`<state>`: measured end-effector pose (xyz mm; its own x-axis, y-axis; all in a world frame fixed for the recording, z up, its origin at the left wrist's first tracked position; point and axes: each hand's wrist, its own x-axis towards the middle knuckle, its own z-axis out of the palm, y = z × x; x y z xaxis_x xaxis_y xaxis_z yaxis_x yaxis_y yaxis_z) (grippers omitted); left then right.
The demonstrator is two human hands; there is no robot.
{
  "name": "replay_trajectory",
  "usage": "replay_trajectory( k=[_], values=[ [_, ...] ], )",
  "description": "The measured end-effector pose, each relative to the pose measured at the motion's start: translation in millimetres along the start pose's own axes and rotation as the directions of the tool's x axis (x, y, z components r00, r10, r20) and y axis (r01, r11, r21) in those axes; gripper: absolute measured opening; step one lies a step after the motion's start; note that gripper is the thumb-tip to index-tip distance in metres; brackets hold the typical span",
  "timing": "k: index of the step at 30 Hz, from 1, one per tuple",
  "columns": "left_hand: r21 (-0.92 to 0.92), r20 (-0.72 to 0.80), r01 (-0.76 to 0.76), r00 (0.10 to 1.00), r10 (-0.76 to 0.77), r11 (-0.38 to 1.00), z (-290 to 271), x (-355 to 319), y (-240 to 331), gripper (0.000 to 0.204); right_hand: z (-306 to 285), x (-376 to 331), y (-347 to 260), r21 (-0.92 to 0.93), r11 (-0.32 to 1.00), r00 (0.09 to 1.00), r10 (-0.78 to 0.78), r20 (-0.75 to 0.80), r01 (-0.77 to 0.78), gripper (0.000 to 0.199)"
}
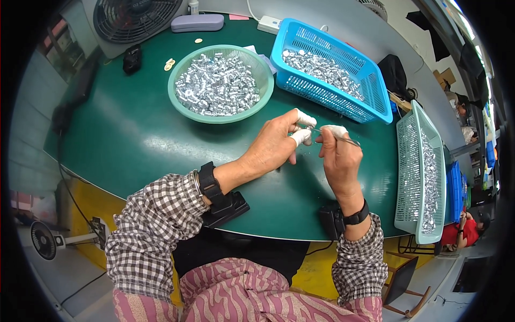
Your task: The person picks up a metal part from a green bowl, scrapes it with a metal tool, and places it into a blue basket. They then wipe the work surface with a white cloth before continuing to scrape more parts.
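Note:
My left hand (268, 142) pinches a small silvery metal part (310, 127) between thumb and forefinger, both tips wrapped in white covers. Most of that part is hidden by the fingers. Close to its right, my right hand (342, 158) is closed on a slim metal tool (351, 141), whose tip reaches to the part; whether it is tweezers or a pick I cannot tell. Beyond the hands, a round pale green basket (177, 102) is heaped with small silvery metal parts (217, 83). A blue rectangular basket (306, 88) at the far right holds more of them.
A pale green rectangular basket (406, 177) of metal parts stands at the table's right edge. At the back are a fan (134, 19), a lilac case (197, 22) and a power strip (269, 24). The green table (134, 126) bears a black object (132, 59). Another person (468, 231) sits far right.

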<state>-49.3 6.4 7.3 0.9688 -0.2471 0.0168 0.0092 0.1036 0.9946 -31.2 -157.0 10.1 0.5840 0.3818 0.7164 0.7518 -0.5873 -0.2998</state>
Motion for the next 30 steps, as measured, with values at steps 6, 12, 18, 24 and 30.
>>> replay_trajectory(
  k=[6, 12, 18, 24, 30],
  values=[
    [-0.022, -0.015, -0.046, 0.999, 0.046, 0.999, 2, 1, 3, 0.018, 2, -3, 1, 0.042, 0.999, 0.996, -0.006, 0.089, 0.002, 0.005],
    [0.02, -0.027, -0.022, 0.999, 0.022, 1.0, -8, 2, 1, 0.018, 4, -3, 6, 0.1, 0.995, 0.985, 0.013, 0.17, -0.03, 0.012],
    [0.028, -0.002, -0.039, 0.999, 0.039, 0.999, -3, 0, -2, 0.019, 3, -6, 3, 0.114, 0.993, 0.99, 0.028, 0.135, -0.043, 0.013],
    [0.017, -0.031, -0.019, 0.999, 0.02, 1.0, -4, 2, -2, 0.019, 4, -5, 6, 0.096, 0.994, 0.985, 0.04, 0.168, -0.057, 0.014],
    [0.018, -0.036, 0.049, 0.998, -0.049, 0.999, -6, 1, 6, 0.021, -12, -1, -7, 0.22, 0.964, 0.985, 0.129, 0.11, -0.151, 0.019]
  ],
)
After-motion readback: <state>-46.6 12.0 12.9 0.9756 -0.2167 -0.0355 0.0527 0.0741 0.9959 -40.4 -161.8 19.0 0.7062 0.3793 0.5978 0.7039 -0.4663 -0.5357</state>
